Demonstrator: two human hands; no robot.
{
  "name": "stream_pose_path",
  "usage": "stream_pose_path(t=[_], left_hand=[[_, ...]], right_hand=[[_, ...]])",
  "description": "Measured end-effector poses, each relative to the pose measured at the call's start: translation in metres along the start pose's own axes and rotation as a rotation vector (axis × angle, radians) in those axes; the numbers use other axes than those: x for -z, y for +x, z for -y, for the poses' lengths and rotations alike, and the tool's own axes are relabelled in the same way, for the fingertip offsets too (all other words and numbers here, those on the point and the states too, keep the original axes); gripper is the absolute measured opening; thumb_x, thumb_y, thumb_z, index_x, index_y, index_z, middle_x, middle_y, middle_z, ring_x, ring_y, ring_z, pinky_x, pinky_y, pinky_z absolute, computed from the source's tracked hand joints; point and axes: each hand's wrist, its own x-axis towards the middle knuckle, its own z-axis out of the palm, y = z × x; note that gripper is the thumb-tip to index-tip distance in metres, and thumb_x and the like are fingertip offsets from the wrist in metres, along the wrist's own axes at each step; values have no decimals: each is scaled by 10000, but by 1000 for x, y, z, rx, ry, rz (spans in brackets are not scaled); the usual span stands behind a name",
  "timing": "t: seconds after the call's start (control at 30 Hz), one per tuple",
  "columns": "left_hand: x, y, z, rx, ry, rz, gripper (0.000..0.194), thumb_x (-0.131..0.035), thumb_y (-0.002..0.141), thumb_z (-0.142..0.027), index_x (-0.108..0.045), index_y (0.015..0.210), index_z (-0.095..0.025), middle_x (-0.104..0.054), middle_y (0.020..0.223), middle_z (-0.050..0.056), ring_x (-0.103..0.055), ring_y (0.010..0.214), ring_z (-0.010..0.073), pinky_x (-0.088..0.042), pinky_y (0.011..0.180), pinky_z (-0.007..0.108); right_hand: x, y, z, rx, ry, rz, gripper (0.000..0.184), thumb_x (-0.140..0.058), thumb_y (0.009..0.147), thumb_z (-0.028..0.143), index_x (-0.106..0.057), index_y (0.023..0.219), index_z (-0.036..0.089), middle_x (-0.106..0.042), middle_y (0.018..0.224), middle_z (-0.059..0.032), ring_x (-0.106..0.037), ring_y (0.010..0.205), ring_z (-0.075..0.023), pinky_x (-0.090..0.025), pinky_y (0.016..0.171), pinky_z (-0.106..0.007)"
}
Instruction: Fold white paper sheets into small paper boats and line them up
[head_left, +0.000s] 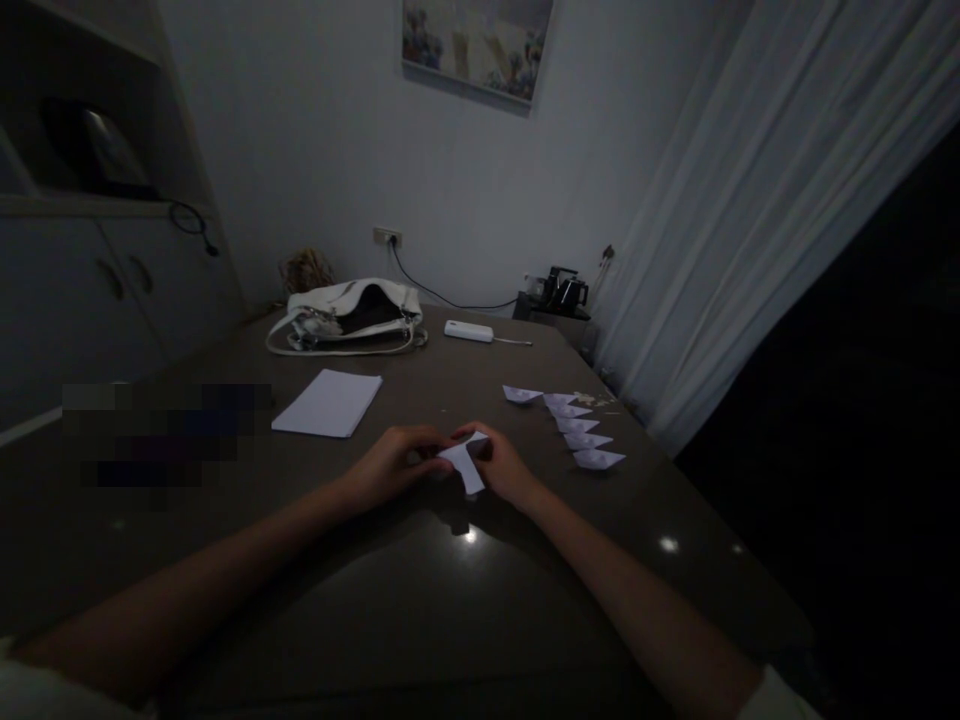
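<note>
A partly folded piece of white paper [466,468] is held between my two hands, just above the dark table [420,610]. My left hand [397,460] pinches its left side between thumb and fingers. On the other side, my right hand [504,468] grips the paper's right edge, with some of its fingers hidden behind the sheet. Several folded paper boats [598,460] stand in a slanting row to the right of my right hand. A stack of white paper [328,404] lies flat beyond my left hand.
A white handbag [352,312] sits at the table's far left, and a white power bank [469,331] with a short cable lies right of it. Small pale scraps [592,399] lie near the right edge. A black kettle [571,293] stands beyond the table beside a sheer curtain [697,200].
</note>
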Motion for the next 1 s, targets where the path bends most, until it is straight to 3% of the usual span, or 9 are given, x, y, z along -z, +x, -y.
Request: stream_pose_path(t=[0.17, 0.3, 0.37, 0.47, 0.6, 0.87, 1.0], left_hand=[[1, 3, 8, 97, -195, -78, 330, -608, 780, -431, -667, 932, -145, -693, 918, 68, -623, 875, 241, -473, 780, 324], [2, 6, 19, 198, -301, -167, 385, -592, 775, -483, -645, 906, -125, -674, 820, 55, -609, 739, 190, -462, 658, 275], [2, 7, 21, 266, -298, -203, 420, -585, 759, -516, -638, 876, -116, -644, 728, 32, -579, 652, 168, -435, 584, 254], [0, 7, 21, 317, -309, -162, 451, -596, 729, -532, -632, 874, -107, -628, 707, 26, -567, 632, 167, -424, 563, 253], [-2, 8, 21, 296, -310, -81, 443, -599, 720, -529, -629, 857, -109, -628, 725, 24, -574, 669, 176, -429, 588, 255], [-2, 5, 10, 256, -231, -9, 392, -538, 785, -508, -606, 803, -123, -588, 669, 0, -546, 632, 154, -412, 573, 241], [-3, 3, 9, 176, -64, -2, 401, -446, 859, -498, -603, 815, -132, -600, 708, 15, -554, 637, 153, -416, 568, 245]], right_hand=[[-3, 2, -1, -52, 90, 10, 327, -624, 733, 427, -512, 939, 199, -585, 689, 15, -533, 462, -94, -371, 395, -187], [-3, 1, 1, -21, 126, -103, 387, -530, 782, 530, -469, 1006, 220, -601, 849, -16, -558, 466, -80, -351, 357, -168], [-1, 0, 5, 32, 102, -144, 364, -509, 807, 519, -484, 1033, 235, -590, 985, -39, -593, 572, -92, -388, 394, -168], [1, -4, 12, 87, -7, -137, 381, -613, 767, 435, -505, 1090, 264, -556, 1107, -48, -603, 781, -134, -462, 507, -188], [3, -5, 13, 138, -136, -171, 287, -688, 705, 350, -589, 945, 229, -473, 1229, -68, -579, 899, -165, -505, 627, -244], [7, 3, 5, 187, -135, -202, 207, -682, 707, 351, -602, 671, 164, -550, 1109, -105, -553, 1024, -206, -477, 832, -343], [8, 3, 6, 171, -92, -168, 243, -685, 705, 352, -564, 617, 161, -569, 1099, -101, -573, 976, -195, -470, 835, -347]])
